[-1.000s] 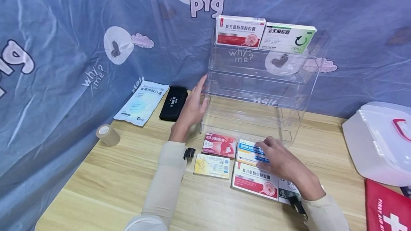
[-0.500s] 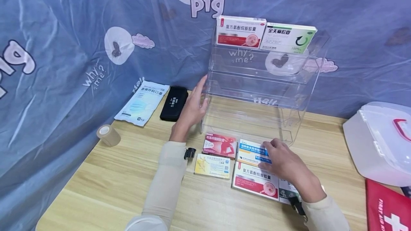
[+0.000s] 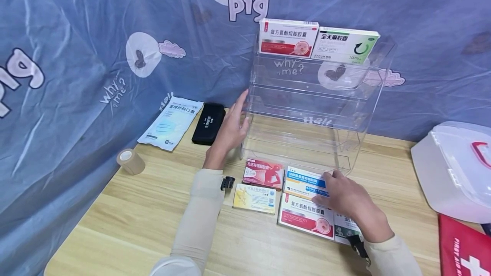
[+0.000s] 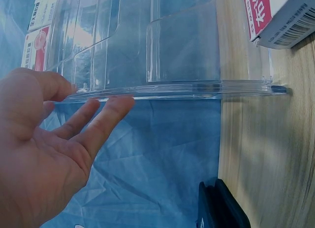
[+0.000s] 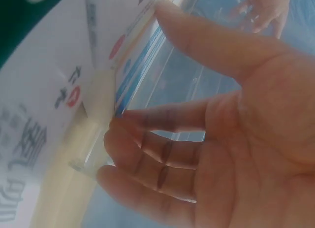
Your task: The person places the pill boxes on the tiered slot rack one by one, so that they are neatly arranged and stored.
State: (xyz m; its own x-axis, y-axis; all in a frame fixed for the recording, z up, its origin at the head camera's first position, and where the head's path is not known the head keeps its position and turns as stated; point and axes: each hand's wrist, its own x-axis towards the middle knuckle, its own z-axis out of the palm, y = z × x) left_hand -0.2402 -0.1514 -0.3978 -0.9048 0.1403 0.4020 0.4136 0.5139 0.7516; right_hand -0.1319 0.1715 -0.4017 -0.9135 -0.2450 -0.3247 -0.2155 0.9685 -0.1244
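The clear rack [image 3: 307, 90] holds two packs [image 3: 288, 38] up top; five boxes [image 3: 254, 198] lie at its six o'clock. Left hand [image 3: 231, 129], fingers nearly straight, touches its nine-o'clock side; right hand [image 3: 347, 195], thumb spread from fingers, grips the blue box [image 3: 301, 182] at its three-o'clock end.

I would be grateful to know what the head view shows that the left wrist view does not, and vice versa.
Only the head view shows the right hand, the brown cylindrical tape roll, the white plastic box with a red handle and the red first-aid kit. Only the left wrist view shows the black-striped barcode on a white side of the pinkish-red cardboard medicine box. Both show that medicine box, the left hand, the clear tiered plastic rack and the black oblong case.
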